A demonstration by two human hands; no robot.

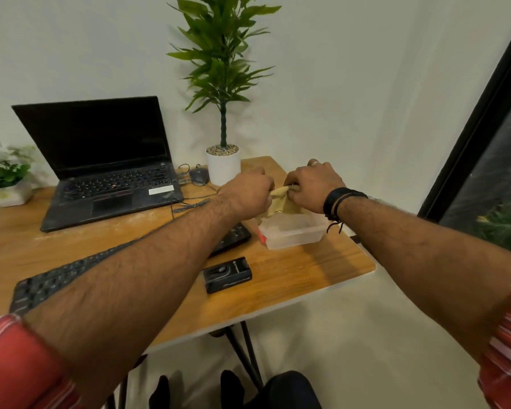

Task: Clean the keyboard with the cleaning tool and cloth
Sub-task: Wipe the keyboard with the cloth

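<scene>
Desk (pixel 292 278) right edge runs just past the translucent plastic container (pixel 295 231), which sits near the far right corner; bare wood lies between container and front edge. Black boxed cleaning tool (pixel 227 274) lies on that front strip, near the desk's front edge, just beside the keyboard (pixel 56 284). Keyboard lies diagonally from front left toward the container, mostly covered by the left forearm. Open laptop (pixel 106 172) occupies the back left; mouse (pixel 199 175) and white potted plant (pixel 223 166) stand against the wall behind the hands. Both arms reach forward, extended, over the container. Left hand (pixel 245 193) has fingers curled, pinching one end of the yellow cloth (pixel 279 199); right hand (pixel 313 187), black bands at the wrist, grips the other end. Cloth is held between them, hanging down into the container.
</scene>
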